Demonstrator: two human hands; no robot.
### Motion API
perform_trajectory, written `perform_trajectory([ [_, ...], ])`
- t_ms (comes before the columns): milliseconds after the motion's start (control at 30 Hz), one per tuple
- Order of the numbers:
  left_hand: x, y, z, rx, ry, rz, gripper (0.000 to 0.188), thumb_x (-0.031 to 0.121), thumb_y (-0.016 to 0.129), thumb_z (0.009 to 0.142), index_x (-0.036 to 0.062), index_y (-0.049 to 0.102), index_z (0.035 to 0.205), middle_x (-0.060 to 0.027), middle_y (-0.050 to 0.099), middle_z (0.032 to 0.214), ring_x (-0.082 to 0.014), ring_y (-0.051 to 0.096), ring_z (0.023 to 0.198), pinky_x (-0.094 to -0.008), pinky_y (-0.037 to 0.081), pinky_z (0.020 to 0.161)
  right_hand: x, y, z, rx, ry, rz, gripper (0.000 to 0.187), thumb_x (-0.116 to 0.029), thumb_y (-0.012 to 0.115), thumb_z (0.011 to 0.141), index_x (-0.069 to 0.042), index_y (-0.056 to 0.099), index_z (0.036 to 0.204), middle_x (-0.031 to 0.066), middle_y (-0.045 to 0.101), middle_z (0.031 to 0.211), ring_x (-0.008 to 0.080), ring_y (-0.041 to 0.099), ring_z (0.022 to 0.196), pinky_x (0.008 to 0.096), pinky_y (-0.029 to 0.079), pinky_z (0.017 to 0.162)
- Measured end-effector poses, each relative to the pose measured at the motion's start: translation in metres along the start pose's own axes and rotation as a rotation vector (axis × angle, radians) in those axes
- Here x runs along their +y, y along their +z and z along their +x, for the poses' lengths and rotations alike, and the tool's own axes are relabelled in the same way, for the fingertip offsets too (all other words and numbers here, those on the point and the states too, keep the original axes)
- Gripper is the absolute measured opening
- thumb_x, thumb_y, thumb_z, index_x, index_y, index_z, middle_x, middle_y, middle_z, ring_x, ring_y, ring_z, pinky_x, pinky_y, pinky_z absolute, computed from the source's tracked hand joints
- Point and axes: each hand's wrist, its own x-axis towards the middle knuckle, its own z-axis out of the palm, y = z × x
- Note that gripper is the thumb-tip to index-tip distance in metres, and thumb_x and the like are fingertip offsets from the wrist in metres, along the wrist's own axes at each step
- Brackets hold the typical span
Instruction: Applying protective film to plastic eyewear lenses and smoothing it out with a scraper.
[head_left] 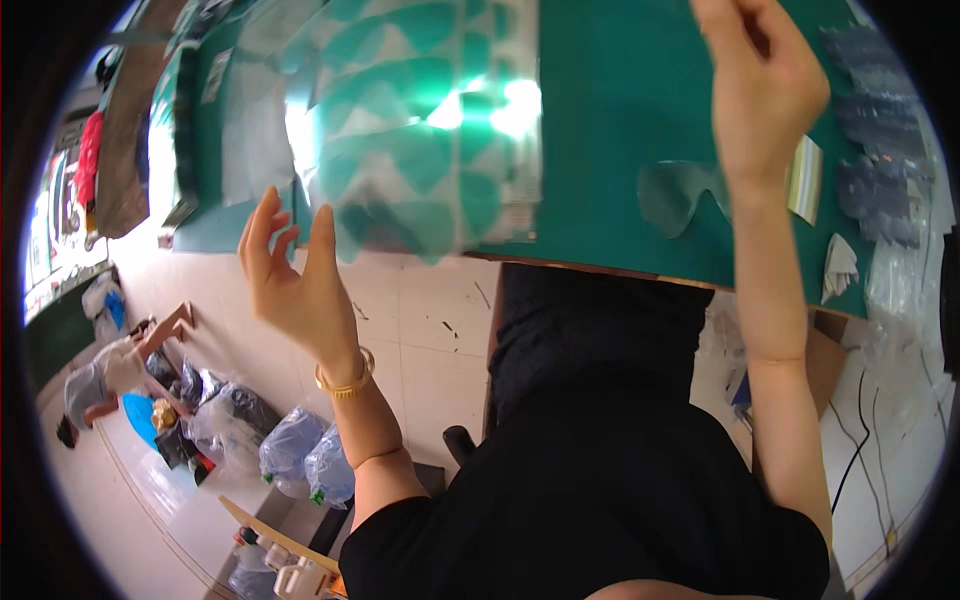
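Observation:
My left hand (297, 285), with a gold bracelet at the wrist, is raised at the near edge of the green table (600, 130). Its thumb and fingers are apart, beside a shiny clear plastic sheet (400, 170) with rows of lens-shaped openings that look green. Blur on the sheet hides whether the thumb touches it. Over the table's right part, my right hand (765, 95) is closed in a pinch. Its fingertips run out at the upper edge, so anything in them is hidden. A clear goggle-shaped lens (670, 195) lies left of my right wrist, which partly covers it.
Right of my forearm are a yellow-and-white strip (806, 180), a crumpled tissue (840, 268) and dark wrapped pieces (880, 140). Another person (110, 375) is at the far left, near bagged goods (290, 445) on the floor. Cables (862, 440) run at the lower right.

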Motion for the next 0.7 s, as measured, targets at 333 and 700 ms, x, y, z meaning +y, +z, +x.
perform_trajectory([
  [333, 0.118, 0.078, -0.087, -0.606, -0.519, -1.334, 0.022, 0.01, 0.069, 0.091, 0.002, 0.052, 0.104, -0.0087, 0.057, 0.09, -0.0167, 0.054, 0.075, -0.0306, 0.047, 0.065, 0.018, -0.054, -0.103, -0.157, -0.668, -0.117, 0.033, -0.025, 0.084, 0.074, -0.015, 0.073, 0.103, -0.0058, 0.057, 0.087, 0.0125, 0.049, 0.071, 0.029, 0.034, 0.062],
  [700, 0.113, 0.104, -0.105, -1.015, -0.536, -1.231, 0.015, 0.01, 0.074, 0.089, 0.0028, 0.061, 0.09, -0.0109, 0.059, 0.089, -0.0173, 0.059, 0.077, -0.0287, 0.051, 0.068, 0.067, -0.155, -0.134, -0.147, 0.618, 0.656, 0.06, -0.046, 0.085, 0.075, -0.003, 0.05, 0.1, 0.0011, 0.051, 0.068, 0.0057, 0.041, 0.05, 0.0194, 0.028, 0.043],
])
